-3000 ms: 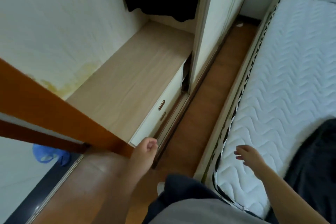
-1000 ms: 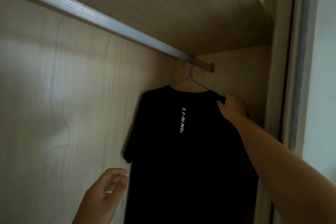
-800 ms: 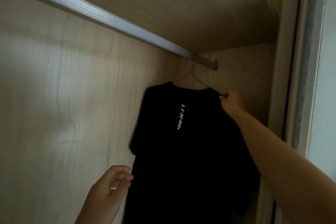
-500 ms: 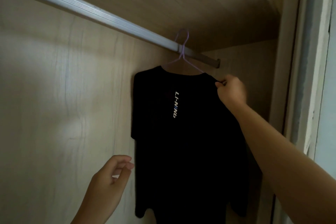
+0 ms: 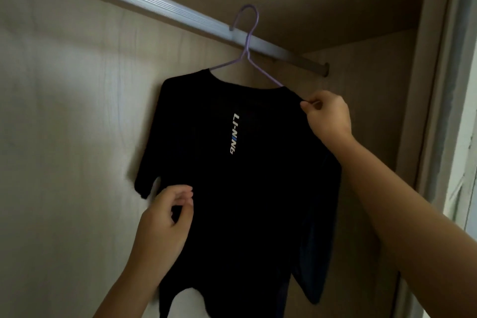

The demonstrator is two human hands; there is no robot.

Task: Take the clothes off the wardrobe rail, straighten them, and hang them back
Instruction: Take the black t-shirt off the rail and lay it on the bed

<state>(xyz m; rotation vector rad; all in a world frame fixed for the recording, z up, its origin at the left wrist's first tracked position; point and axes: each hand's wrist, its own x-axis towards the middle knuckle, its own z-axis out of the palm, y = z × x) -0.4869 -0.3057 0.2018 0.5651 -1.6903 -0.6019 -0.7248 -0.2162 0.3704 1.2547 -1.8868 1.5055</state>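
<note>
The wardrobe [image 5: 64, 137] fills almost the whole view: a pale wood-grain back panel, a wooden top board above, and a side panel at the right. Further right stands a light vertical door frame [image 5: 454, 85].

Across the upper part runs the rail [image 5: 160, 5], a ribbed metal bar that goes from the upper left down to its end at the right side panel.

In front of the back panel hangs the black T-shirt [image 5: 245, 201]. It has short sleeves and a line of white and blue letters that runs down below the collar. The hem at the bottom is uneven, with a raised gap in the middle. The shirt sits on a thin purple hanger [image 5: 246, 41]; its hook stands at the height of the rail, and I cannot tell if it rests on the rail or is lifted just clear of it.

The right hand [image 5: 327, 116] is raised to the right shoulder of the shirt and pinches the cloth there between thumb and fingers. The left hand [image 5: 165, 222] is lower, in front of the shirt's left side just below the sleeve; its fingers are curled and a little apart, and I cannot tell if they grip the cloth.
</note>
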